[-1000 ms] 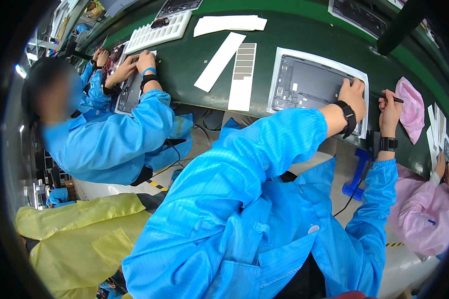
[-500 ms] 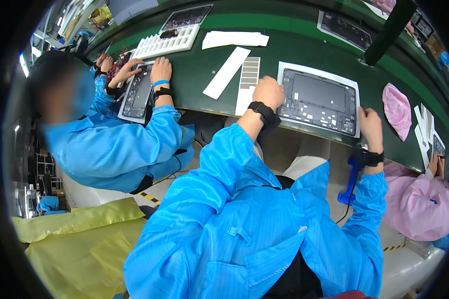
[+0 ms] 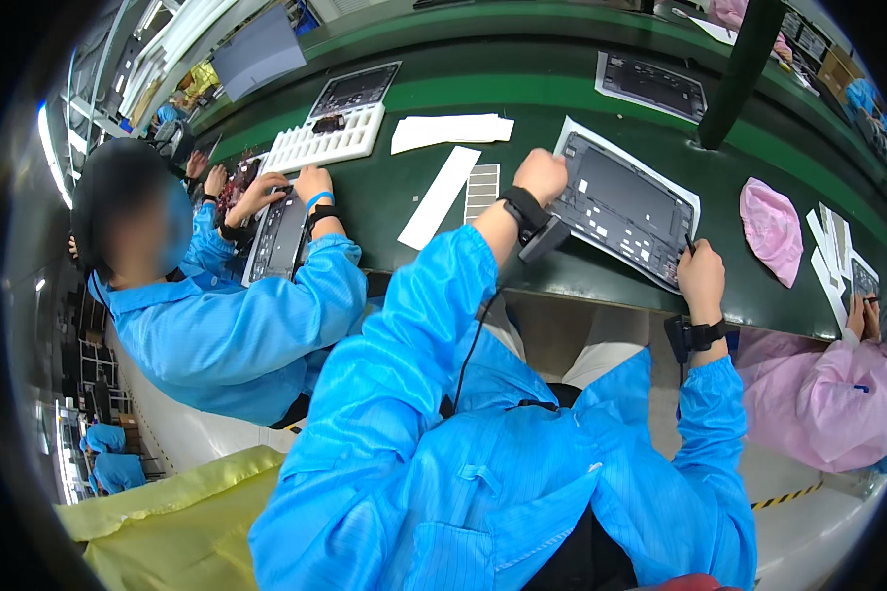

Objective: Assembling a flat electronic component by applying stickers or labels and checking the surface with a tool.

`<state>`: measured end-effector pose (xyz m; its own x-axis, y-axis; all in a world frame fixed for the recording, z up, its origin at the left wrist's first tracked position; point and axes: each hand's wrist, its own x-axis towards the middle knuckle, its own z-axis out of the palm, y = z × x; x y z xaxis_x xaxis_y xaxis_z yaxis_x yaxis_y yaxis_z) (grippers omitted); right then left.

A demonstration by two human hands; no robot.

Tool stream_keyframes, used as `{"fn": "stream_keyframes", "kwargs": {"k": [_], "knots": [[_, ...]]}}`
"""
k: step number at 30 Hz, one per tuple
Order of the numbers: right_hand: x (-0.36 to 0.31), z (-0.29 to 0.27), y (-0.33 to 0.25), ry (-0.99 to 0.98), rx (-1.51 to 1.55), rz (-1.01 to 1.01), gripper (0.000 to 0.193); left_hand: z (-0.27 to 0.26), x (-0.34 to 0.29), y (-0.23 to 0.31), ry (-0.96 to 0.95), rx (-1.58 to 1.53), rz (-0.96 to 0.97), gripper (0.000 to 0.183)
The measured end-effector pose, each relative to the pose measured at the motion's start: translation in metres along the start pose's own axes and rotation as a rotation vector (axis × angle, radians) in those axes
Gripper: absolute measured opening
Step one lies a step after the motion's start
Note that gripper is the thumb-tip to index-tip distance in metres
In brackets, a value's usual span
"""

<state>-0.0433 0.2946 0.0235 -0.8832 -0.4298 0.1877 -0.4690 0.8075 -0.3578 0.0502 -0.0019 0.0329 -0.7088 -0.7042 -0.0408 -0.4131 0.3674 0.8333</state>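
In front of me a dark grey tablet back housing (image 3: 626, 187), dotted with small white pieces, lies slanted on a white sheet (image 3: 697, 204). Closed at its upper left corner is my left hand (image 3: 540, 178); its fingertips are partly hidden, but it appears to grip the housing's edge. My right hand (image 3: 702, 283) is at the lower right edge, fingers pinched around a slim black stick-like tool (image 3: 691, 241). To the left of the housing lie a strip sheet with grey-brown labels (image 3: 482, 190) and a long white strip (image 3: 440, 197).
A co-worker's hands (image 3: 312, 184) work on another housing (image 3: 277, 236) at the left. Behind are a white slotted tray (image 3: 327, 140), white sheets (image 3: 450, 131) and another housing (image 3: 652, 85) by a dark post (image 3: 744, 79). A pink cloth cap (image 3: 770, 229) lies to the right.
The housing and its sheet have turned clockwise, their right end swinging nearer. My right hand has moved left onto the edge, and the black tool now shows. My left hand remains at the left end.
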Motion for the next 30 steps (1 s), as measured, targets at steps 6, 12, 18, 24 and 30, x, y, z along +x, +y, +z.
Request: {"fn": "stream_keyframes", "kwargs": {"k": [6, 12, 18, 24, 30], "knots": [[0.008, 0.0, -0.02, 0.077, 0.101, -0.051, 0.027, -0.073, 0.114, 0.056, 0.134, 0.531, 0.51, 0.027], [-0.004, 0.01, 0.015, 0.144, 0.065, -0.265, 0.017, -0.2, 0.31, -0.031, 0.222, 0.515, 0.457, 0.034], [0.008, 0.006, 0.003, 0.111, -0.014, -0.238, 0.013, -0.261, 0.441, -0.159, -0.074, 1.398, 0.369, 0.031], [0.008, 0.001, -0.006, 0.159, 0.021, -0.301, 0.009, -0.261, 0.465, -0.201, -0.006, 1.176, 0.018, 0.038], [-0.015, 0.009, 0.002, 0.175, -0.009, -0.241, 0.009, -0.147, 0.366, -0.075, 0.008, 1.125, -0.008, 0.041]]}}
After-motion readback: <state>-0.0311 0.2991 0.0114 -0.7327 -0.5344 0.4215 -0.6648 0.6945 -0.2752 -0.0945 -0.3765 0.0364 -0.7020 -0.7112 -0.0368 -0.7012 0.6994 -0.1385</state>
